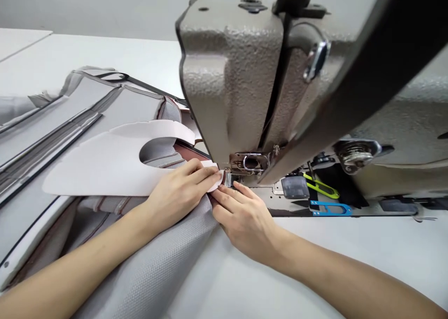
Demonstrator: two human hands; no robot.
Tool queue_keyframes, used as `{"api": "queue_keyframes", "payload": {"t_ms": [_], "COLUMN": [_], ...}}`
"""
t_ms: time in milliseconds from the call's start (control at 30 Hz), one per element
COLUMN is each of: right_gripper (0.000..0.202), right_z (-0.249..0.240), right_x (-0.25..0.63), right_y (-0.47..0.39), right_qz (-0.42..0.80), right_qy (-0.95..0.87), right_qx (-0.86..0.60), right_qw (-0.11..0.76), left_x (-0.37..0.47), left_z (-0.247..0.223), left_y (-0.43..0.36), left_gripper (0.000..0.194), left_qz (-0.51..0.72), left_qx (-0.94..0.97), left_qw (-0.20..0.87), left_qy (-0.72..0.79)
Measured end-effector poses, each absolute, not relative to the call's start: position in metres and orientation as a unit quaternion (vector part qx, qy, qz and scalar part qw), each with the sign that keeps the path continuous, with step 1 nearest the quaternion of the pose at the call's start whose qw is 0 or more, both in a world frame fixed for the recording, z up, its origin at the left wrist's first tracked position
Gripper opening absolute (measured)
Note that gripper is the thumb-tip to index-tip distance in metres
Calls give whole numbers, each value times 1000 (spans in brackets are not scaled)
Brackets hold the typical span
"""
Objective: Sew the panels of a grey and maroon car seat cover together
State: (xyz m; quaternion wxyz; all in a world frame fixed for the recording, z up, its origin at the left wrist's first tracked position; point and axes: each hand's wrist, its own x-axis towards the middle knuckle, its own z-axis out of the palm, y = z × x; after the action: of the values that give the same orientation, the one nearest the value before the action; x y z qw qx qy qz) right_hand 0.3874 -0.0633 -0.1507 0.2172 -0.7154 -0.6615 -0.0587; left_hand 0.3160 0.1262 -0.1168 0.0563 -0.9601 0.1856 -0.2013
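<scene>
A grey woven fabric cover [150, 263] with a white curved panel [94, 162] on it runs up to the presser foot [228, 176] of a sewing machine [231, 72]. My left hand [178, 188] presses on the panel's narrow end, its fingers bent together over the white edge close to the foot. Just right of it, my right hand [245, 221] grips the fabric edge, fingertips nearly meeting the left ones in front of the foot. What lies under both sets of fingertips is partly hidden. The needle cannot be made out.
Blue thread snips [331, 209] and yellow-green thread snips [322, 186] lie on the machine bed at right. A dark bar [350, 86] slants across the view. More sewn grey pieces [70, 114] spread over the white table [147, 48] at left.
</scene>
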Motion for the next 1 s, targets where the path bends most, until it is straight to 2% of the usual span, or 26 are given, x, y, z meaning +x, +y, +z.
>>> {"api": "queue_keyframes", "payload": {"t_ms": [200, 433, 733, 1000], "right_gripper": [19, 18, 19, 24], "right_z": [-150, -149, -141, -144], "right_x": [389, 389, 405, 411], "right_y": [-64, -64, -68, -91], "right_qz": [-47, -47, -38, -55], "right_qy": [-664, -665, -687, -688], "right_qx": [-714, -712, -697, -692], "right_qw": [218, 220, 200, 210], "left_x": [318, 318, 330, 331], "left_z": [-122, -122, -121, -118], "left_y": [129, 129, 120, 93], "left_gripper": [27, 27, 27, 27], "left_qz": [-140, -134, -182, -138], "left_qx": [-971, -969, -969, -983], "left_qw": [13, 19, -16, -47], "left_qy": [194, 205, 166, 112]}}
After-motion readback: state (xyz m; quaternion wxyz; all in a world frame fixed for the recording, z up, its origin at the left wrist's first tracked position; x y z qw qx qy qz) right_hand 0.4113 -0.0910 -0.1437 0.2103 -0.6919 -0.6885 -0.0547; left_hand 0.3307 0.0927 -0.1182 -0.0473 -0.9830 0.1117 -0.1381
